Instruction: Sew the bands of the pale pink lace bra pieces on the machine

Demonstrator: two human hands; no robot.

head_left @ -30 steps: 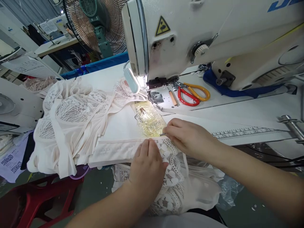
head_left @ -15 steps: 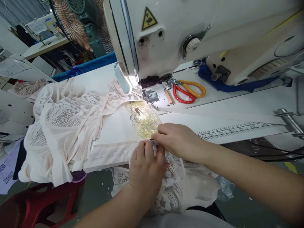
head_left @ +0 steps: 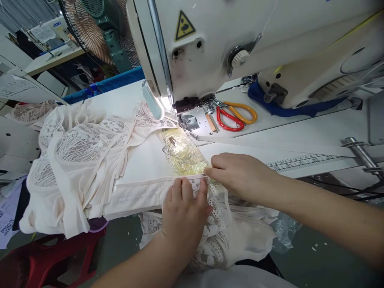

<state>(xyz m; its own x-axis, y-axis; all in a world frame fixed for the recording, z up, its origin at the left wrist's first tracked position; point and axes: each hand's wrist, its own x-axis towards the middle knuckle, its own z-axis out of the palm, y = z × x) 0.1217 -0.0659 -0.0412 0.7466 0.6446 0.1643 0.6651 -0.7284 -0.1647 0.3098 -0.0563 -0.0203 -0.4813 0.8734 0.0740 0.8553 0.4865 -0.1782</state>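
At the table's front edge, a cream lace bra [head_left: 220, 208] lies partly on the top, with its lace hanging over my lap. My left hand [head_left: 184, 214] presses the band down, its fingers curled on the fabric and its thumb at the lower side. Just to the right, my right hand [head_left: 240, 176] pinches the band's upper edge between thumb and finger; its other fingers are folded. A crumpled clear-yellow film strip [head_left: 186, 156] runs from under the presser area to the band. The sewing machine's lit needle area [head_left: 171, 106] is beyond my hands.
More cream lace bras [head_left: 78, 148] are heaped on the left of the table [head_left: 144, 160]. Red-and-orange-handled snips [head_left: 235, 116] lie by the machine head [head_left: 210, 48]. A printed ruler [head_left: 297, 162] runs along the right edge. A fan [head_left: 114, 44] stands behind, a red stool [head_left: 60, 256] below left.
My right hand has slid right along the band's edge, away from my left fingers, uncovering more lace between them. My left hand stays nearly in place. The whole view has shifted slightly.
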